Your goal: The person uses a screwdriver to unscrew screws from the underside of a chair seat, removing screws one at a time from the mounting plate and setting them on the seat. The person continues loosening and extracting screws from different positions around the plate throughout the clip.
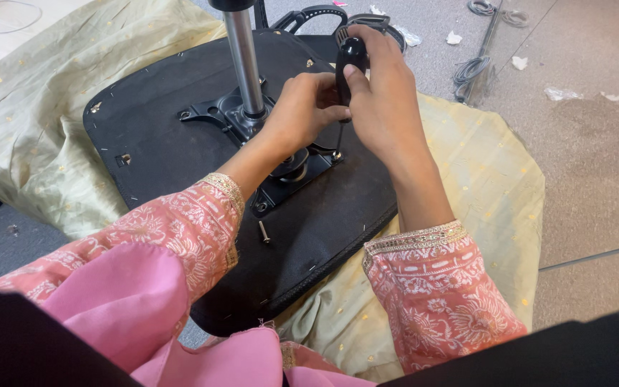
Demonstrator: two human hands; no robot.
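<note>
Screwdriving is the step in hand, so keep the tool upright and your weight straight down its axis. Your left hand (302, 107) is curled round the lower shaft of the screwdriver (347, 68), steadying it just above the tip; your right hand (381, 93) is clenched round the black handle, thumb on top. Hold the left fingers loose enough for the shaft to spin, and turn only from the right wrist. The tip meets the black metal mounting plate (281, 154) just below your left hand, at the plate's near right corner; the screw head itself is hidden, so I cannot say whether the tip is seated.

Counted, left to right: one pale green cloth (30, 122) spread on the floor, out beyond your left hand; one upturned black seat pan (159, 150) lying on it; one chrome column (245, 64) rising just left of your left hand; one loose screw (264, 231) on the seat beside your left forearm; one screwdriver; and, it seems, two grey coils of cable (471, 72) on the floor to the right of your right hand.
</note>
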